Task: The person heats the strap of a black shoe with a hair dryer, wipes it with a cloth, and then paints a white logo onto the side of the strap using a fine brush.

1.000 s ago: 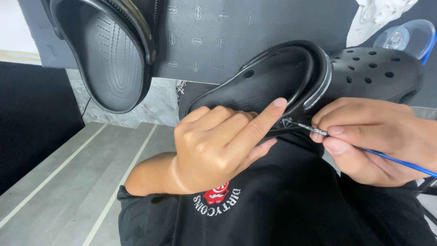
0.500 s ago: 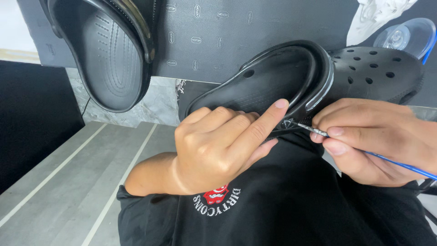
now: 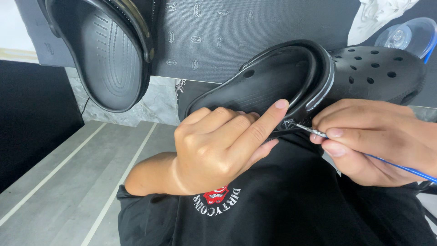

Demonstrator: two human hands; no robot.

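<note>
clog [image 3: 273,86]: matt black foam | brush [image 3: 318,132]: shiny metal ferrule | floor [image 3: 68,191]: grey wood-look

There is one view only, from a camera on the person's head; it looks down and forward over the lap, very close to the left hand [image 3: 218,150] and right hand [image 3: 373,141], which fill the middle; the black clog [image 3: 291,82] sits just beyond them; the grey floor [image 3: 68,191] shows lower left; no second view shares the scene
</note>
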